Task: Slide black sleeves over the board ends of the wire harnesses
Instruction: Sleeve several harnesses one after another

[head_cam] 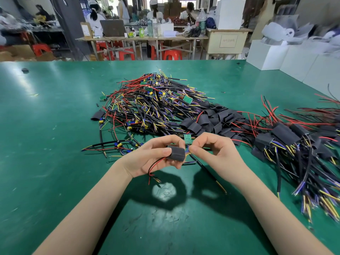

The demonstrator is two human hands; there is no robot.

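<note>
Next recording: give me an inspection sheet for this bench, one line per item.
Surface: green mat, scuffed, small scraps on it.
Job's things: black sleeve held in front of the person; green board bare above it; unsleeved harness pile centre; loose sleeves to its right; sleeved harnesses far right.
Clutter: stray sleeve left of the pile.
Hands: left hand grips the sleeve; right hand pinches the wires below the board.
Cables: red and black leads hang below the left hand.
Surroundings: white boxes, red stools, seated workers behind.
</note>
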